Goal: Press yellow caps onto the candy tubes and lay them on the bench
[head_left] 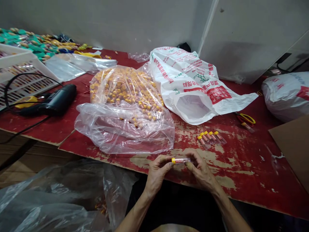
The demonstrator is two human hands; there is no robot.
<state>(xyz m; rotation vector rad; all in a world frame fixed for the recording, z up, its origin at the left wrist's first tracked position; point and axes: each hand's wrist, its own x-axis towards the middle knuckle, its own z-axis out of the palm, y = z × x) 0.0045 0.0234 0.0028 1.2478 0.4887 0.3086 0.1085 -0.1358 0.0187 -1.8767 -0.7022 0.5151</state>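
Note:
Between my two hands, at the front edge of the red worktable, lies a small clear tube with a yellow cap (181, 160), held level. My left hand (158, 172) pinches its capped end. The fingers of my right hand (200, 170) close on the clear end. Reddish print or contents show near the cap. Just beyond my right hand, several similar yellow-capped tubes (210, 138) lie side by side on the table. A large clear plastic bag (125, 129), full of small yellow-topped pieces, rests beyond my left hand.
A white woven sack (183, 74) with red and green print lies open-mouthed behind the tubes. Yellow-handled pliers or scissors (246, 118) are to the right, near a cardboard box (293, 148). At left sit a black heat gun or dryer (60, 100) with its cord and a white basket (36, 69).

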